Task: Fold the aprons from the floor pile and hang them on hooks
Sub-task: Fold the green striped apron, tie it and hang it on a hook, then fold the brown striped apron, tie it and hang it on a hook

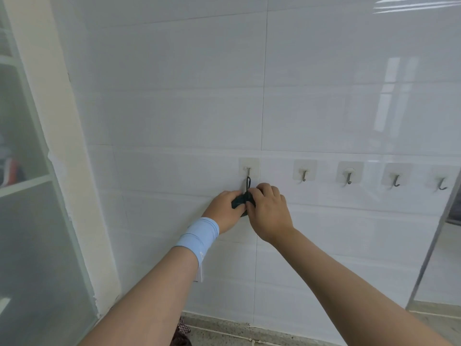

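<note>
Left forearm [154, 283]: reaches up from the bottom edge towards the white tiled wall [174, 108]; pale blue wristband [199, 236] at the wrist.
Checked cloth [183, 329]: on the floor at the wall's foot, under that forearm.
Left hand [224, 211]: back to camera, fingers curled round the left side of the apron.
Apron [239, 202]: dark green, a small folded bundle between both hands, just below the leftmost hook [248, 171]; its cord [248, 183] runs up to that hook.
Right hand [270, 211]: knuckles up, fingers curled over the bundle's top and right side, gripping it.
Right forearm [349, 278]: slants in from the lower right.
Further hooks [304, 175]: four, in a row to the right.
</note>
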{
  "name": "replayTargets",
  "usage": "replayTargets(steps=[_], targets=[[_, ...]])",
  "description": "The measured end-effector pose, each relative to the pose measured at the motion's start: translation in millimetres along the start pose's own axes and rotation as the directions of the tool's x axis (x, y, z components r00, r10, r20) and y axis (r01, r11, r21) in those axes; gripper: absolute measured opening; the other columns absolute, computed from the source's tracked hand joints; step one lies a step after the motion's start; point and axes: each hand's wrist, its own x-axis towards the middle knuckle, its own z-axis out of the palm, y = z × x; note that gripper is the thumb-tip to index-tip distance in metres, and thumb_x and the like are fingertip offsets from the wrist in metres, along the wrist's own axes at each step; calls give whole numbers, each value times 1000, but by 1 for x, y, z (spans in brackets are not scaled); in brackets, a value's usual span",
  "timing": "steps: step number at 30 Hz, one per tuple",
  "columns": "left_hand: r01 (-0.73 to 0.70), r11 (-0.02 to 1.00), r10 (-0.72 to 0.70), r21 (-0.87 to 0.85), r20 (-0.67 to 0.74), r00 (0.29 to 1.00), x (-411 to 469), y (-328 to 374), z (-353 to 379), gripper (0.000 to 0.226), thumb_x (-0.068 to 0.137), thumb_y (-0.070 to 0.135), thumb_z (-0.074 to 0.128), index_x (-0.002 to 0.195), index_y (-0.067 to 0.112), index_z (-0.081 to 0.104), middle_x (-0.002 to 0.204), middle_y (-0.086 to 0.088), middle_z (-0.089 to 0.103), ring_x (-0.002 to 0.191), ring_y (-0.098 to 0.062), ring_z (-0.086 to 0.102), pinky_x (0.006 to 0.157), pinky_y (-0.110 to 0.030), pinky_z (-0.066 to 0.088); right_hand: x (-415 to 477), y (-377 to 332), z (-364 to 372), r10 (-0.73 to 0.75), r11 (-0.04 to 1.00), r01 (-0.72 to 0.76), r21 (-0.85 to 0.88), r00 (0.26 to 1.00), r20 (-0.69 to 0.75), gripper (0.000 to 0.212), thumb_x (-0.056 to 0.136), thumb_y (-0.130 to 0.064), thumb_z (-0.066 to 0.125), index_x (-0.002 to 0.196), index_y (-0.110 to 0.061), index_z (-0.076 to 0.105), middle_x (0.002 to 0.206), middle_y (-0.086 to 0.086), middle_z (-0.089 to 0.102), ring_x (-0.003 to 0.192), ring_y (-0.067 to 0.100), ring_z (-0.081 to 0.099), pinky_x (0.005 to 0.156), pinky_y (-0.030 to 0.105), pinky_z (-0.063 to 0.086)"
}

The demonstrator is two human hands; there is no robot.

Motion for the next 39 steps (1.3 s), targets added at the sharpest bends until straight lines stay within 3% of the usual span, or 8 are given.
replayTargets(steps=[5, 10, 15, 20, 27, 32, 36, 39], targets=[[-2, 999, 6, 41, -80, 997, -14, 2, -8, 51, 97, 31, 53, 146, 21, 44, 147, 0, 46, 136, -20, 40, 114, -35, 33, -9, 0, -12, 5, 998, -7, -55, 999, -37, 38, 94, -35, 53, 126, -16, 61, 134, 9, 56, 126, 30, 47, 100, 46, 37], [13, 1000, -18, -23, -228, 974, -55, -21, -9, 39, 95, 32, 55, 134, 27, 55, 128, 6, 55, 122, -19, 49, 105, -37, 42, -39, -30, -12, -125, 988, 143, 56, 960, -252, 26, 88, -26, 55, 109, -16, 66, 110, 5, 59, 97, 26, 53, 82, 38, 42], [216, 975, -222, -49, -147, 964, -123, -88, 3, 31, 97, 31, 54, 127, 26, 59, 116, 8, 58, 107, -13, 57, 94, -30, 47, -100, -67, 47, -195, 936, 120, 330, 959, 205, 26, 96, -27, 50, 118, -21, 62, 110, -1, 58, 93, 22, 61, 73, 39, 53], [523, 851, -523, 46, -17, 852, -208, -182, 23, 34, 98, 31, 49, 131, 27, 57, 128, 7, 58, 111, -13, 57, 99, -32, 46, -167, -104, 128, -223, 937, -64, 344, 647, 729, 29, 101, -31, 47, 124, -21, 62, 119, 4, 59, 107, 25, 60, 89, 34, 48], [745, 594, -802, 303, 156, 576, -299, -289, 63, 55, 99, 30, 48, 151, 34, 34, 160, -3, 23, 144, -29, 26, 115, -47, 34, -242, -146, 238, -245, 956, -96, 276, 252, 936, 34, 97, -22, 51, 129, -21, 63, 146, 11, 43, 133, 34, 44, 109, 41, 41], [749, 472, -881, 464, 272, 387, -326, -345, 85, 92, 92, 44, 57, 155, 39, -10, 165, -2, -13, 151, -31, 8, 117, -55, 27, -261, -168, 293, -267, 954, -50, 296, 310, 912, 72, 91, -10, 57, 151, -42, 34, 166, -2, -11, 153, 32, 0, 118, 50, 30], [704, 522, -819, 482, 52, 572, -328, -361, 85, 74, 94, 36, 58, 155, 27, 18, 149, -5, 40, 132, -28, 45, 108, -43, 40, -250, -179, 324, -242, 933, -205, 296, 251, 937, 115, 89, -15, 66, 150, -40, -28, 162, 3, -26, 126, 36, 53, 87, 43, 55], [731, 502, -680, 463, -310, 664, -325, -367, 76, 60, 87, 26, 69, 142, 26, 44, 138, -4, 42, 126, -26, 42, 101, -41, 44, -249, -182, 338, -220, 951, -184, 250, 168, 961, 112, 90, -24, 68, 154, -30, -23, 146, 15, 43, 107, 31, 63, 86, 41, 54]])
